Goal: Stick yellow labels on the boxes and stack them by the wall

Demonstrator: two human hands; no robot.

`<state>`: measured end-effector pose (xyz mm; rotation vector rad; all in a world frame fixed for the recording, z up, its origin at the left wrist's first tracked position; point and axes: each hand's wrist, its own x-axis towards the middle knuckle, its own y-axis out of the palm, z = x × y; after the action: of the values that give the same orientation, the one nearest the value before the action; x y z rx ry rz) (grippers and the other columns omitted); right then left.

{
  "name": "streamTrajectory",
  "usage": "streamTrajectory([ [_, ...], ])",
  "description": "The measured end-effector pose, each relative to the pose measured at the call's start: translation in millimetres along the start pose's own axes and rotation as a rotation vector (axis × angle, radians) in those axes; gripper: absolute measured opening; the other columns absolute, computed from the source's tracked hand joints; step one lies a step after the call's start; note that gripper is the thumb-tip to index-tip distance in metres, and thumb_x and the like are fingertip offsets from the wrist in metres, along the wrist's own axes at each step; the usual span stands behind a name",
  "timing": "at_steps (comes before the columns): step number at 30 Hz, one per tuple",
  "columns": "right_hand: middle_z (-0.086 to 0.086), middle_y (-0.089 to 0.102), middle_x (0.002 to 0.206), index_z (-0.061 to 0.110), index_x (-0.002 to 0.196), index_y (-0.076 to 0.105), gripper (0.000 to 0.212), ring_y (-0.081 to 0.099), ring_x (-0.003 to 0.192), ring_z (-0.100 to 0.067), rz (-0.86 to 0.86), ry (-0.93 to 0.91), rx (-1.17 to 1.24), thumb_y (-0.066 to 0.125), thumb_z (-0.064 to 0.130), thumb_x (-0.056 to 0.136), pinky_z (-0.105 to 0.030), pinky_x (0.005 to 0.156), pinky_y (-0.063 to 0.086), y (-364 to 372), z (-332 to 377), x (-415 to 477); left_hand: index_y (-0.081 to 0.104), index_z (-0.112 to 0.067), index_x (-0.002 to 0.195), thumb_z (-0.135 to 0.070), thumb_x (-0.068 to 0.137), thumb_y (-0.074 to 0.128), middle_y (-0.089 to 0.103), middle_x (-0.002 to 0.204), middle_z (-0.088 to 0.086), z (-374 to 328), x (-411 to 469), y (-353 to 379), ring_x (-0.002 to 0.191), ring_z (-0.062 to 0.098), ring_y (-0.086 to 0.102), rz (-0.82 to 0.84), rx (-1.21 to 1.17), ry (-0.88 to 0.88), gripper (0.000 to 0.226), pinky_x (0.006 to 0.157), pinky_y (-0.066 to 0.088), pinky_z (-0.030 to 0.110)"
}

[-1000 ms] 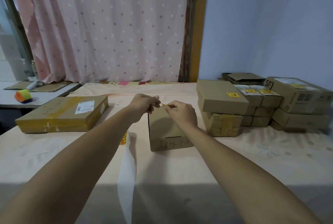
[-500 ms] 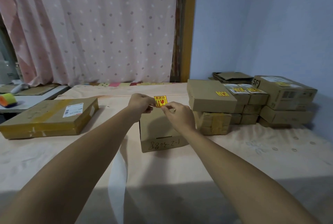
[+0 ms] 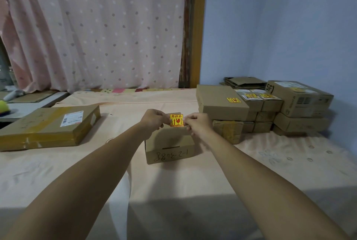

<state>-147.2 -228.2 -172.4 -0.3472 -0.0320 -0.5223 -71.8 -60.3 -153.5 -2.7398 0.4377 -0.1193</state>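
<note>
Lifted since a second ago, the yellow label (image 3: pixel 176 120) now faces up — pinched between left hand (image 3: pixel 153 121) and right hand (image 3: pixel 197 123), above the small box (image 3: pixel 170 143); stacked boxes (image 3: pixel 260 108) at 2 o'clock.

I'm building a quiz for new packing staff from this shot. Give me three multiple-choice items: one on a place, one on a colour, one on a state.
1. Where does the flat taped box lie?
A. At the table's left
B. On the stack by the wall
C. Under the small box

2. What colour is the label?
A. Blue and white
B. Yellow with red marks
C. Green

3. How is the label held?
A. Lying loose on the table
B. Already stuck flat on the small box
C. Pinched between left hand and right hand, above the box

Answers: 1 A, it sits alone at the left; 2 B, yellow ground, red symbols; 3 C, both hands' fingers grip its side edges.
</note>
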Motion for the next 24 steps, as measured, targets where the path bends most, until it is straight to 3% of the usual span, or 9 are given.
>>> streamTrajectory([
  [3, -0.002, 0.076, 0.085, 0.017, 0.09, 0.079, 0.004, 0.066, 0.072, -0.012, 0.065, 0.007, 0.001, 0.078, 0.021, 0.089, -0.023, 0.052, 0.049, -1.5, -4.7, -0.2, 0.076, -0.01, 0.084, -0.014, 0.086, 0.08, 0.071, 0.095, 0.009, 6.2, 3.3, 7.2, 0.077, 0.017, 0.058, 0.0, 0.052, -0.053, 0.006, 0.06, 0.046, 0.026],
  [6, -0.002, 0.074, 0.084, 0.019, 0.084, 0.078, 0.006, 0.066, 0.071, -0.014, 0.061, 0.027, -0.056, 0.078, 0.016, 0.089, -0.024, 0.052, 0.049, 1.0, -10.0, 3.2, 0.077, -0.005, 0.099, -0.018, 0.085, 0.081, 0.072, 0.098, 0.01, 12.7, 5.8, 15.0, 0.078, 0.017, 0.06, -0.013, 0.103, -0.117, 0.019, 0.06, 0.048, 0.026],
  [10, 0.0, 0.071, 0.072, 0.019, 0.085, 0.081, 0.002, 0.063, 0.063, -0.014, 0.077, 0.061, -0.218, 0.08, 0.02, 0.086, -0.025, 0.052, 0.051, 5.1, -13.7, 8.7, 0.075, -0.007, 0.097, -0.024, 0.083, 0.083, 0.073, 0.092, 0.009, 16.2, 4.5, 24.0, 0.077, 0.016, 0.063, -0.033, 0.191, -0.193, 0.024, 0.061, 0.047, 0.027],
  [14, 0.006, 0.072, 0.085, 0.018, 0.078, 0.077, 0.008, 0.071, 0.082, -0.022, 0.079, 0.06, -0.319, 0.08, 0.02, 0.085, -0.035, 0.069, 0.061, 8.8, -19.9, 13.3, 0.074, -0.007, 0.107, -0.02, 0.084, 0.082, 0.071, 0.097, 0.01, 16.4, 7.2, 32.3, 0.085, 0.019, 0.063, -0.027, 0.256, -0.198, 0.028, 0.072, 0.053, 0.03],
  [17, -0.005, 0.074, 0.08, 0.017, 0.072, 0.071, 0.016, 0.071, 0.079, -0.023, 0.064, 0.072, -0.351, 0.078, 0.018, 0.086, -0.038, 0.074, 0.062, 11.5, -21.7, 15.8, 0.074, -0.007, 0.108, -0.019, 0.083, 0.08, 0.07, 0.097, 0.01, 17.2, 8.7, 36.5, 0.086, 0.02, 0.063, -0.027, 0.299, -0.194, 0.029, 0.082, 0.057, 0.035],
  [24, -0.002, 0.076, 0.098, 0.012, 0.083, 0.075, 0.003, 0.071, 0.081, -0.023, 0.069, 0.052, -0.438, 0.075, 0.015, 0.084, -0.038, 0.07, 0.063, 13.2, -22.4, 22.5, 0.068, -0.01, 0.106, -0.028, 0.082, 0.08, 0.07, 0.094, 0.01, 12.7, 6.7, 38.3, 0.085, 0.022, 0.066, -0.039, 0.399, -0.221, 0.032, 0.075, 0.058, 0.036],
])
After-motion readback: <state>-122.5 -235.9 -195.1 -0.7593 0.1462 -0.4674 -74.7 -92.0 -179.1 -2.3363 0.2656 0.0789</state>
